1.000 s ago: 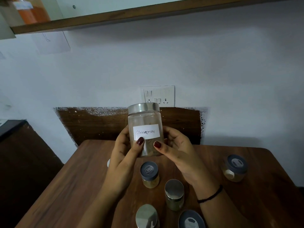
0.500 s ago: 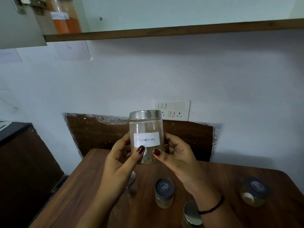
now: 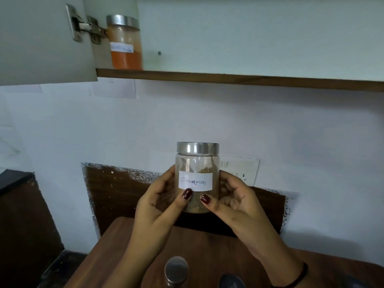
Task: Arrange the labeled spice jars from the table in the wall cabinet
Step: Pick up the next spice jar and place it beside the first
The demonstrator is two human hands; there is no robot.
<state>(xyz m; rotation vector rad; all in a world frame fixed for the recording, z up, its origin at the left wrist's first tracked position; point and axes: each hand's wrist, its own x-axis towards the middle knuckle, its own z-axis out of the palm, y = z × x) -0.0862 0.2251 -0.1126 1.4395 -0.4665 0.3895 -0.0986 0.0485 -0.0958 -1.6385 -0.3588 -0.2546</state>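
Head view, item one?
— Clear glass jar with a brushed steel lid and a white paper label reading "Cinnamon" (image 3: 197, 177), upright, held in the air above the far edge of the dark brown wooden table (image 3: 116, 256), in front of the white wall.

— Who holds it?
— Both hands. Left hand (image 3: 158, 206) wraps its left side, thumb across the front under the label. Right hand (image 3: 239, 204) wraps the right side, thumb likewise on the front. Both are clamped on the glass; a thin black band sits on the right wrist.

— Item two?
— Glass jar of orange powder with a steel lid and a white label (image 3: 124, 42), upright at the left end of the white wall cabinet's wooden-edged shelf (image 3: 239, 79), just beside the open door's metal hinge (image 3: 87, 28). Label blurred, unreadable.

— On the table?
— One steel-lidded jar (image 3: 176, 270) and one dark-lidded jar (image 3: 231, 281) at the bottom edge, near each other, contents hidden.

— Behind?
— White switch plate (image 3: 241, 169), partly covered by the held jar.
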